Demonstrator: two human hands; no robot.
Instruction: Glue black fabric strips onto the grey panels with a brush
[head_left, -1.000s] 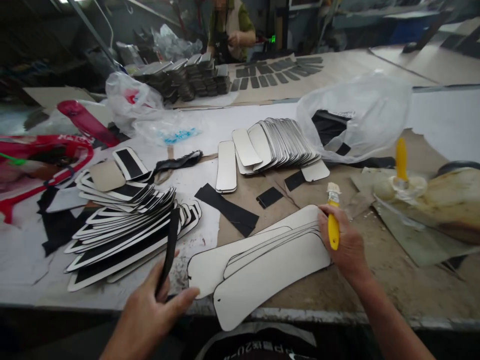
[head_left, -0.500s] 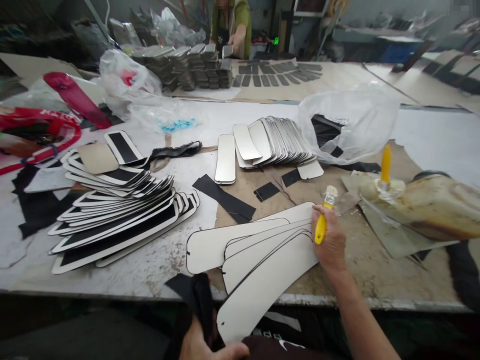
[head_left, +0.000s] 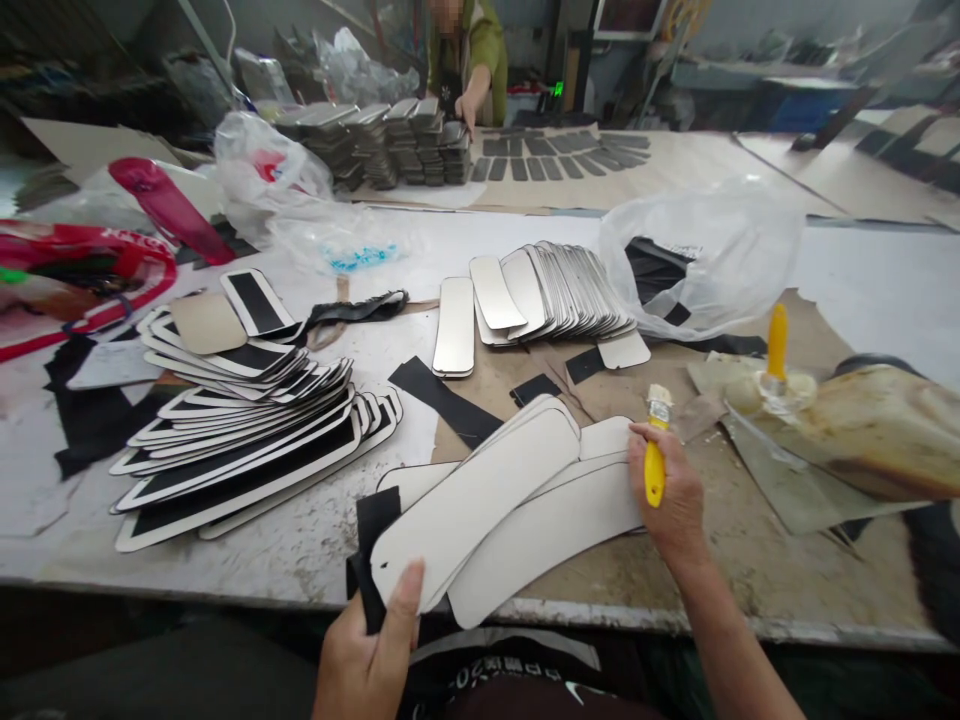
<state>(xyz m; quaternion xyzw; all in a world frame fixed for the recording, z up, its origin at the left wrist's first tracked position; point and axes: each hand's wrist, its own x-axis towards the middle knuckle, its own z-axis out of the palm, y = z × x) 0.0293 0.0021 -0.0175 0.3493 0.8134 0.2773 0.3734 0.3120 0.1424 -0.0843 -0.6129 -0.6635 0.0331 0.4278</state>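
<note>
**White panels gripped by left hand; yellow brush held by right hand**

White panels are clamped at their near end by the left hand, thumb on top, fingers hidden below. Black strips are pinched under them in the same hand, presumably so nothing has to be set down. The panels are slanted away from the hand, across the fanned panels laid on the table between both hands.

The brush is closed in by the right hand, bristles pointed away from the body, likely to spare the white faces. Fingertips are placed at the fan's right ends, probably as a steadying touch. A yellowed container with a second brush is set right of the right hand, apparently within reach. Black-faced panels are piled left of and beyond the left hand; small panels are lined up beyond both, seemingly sorted by kind.

Versus half a second ago: the left hand was seen lower, by the table edge, with the black strips. Now panels have been raised over the fan, far ends clear of the right hand. The right hand is barely shifted. Far beyond, a co-worker's hand has been lowered to a stack.
</note>
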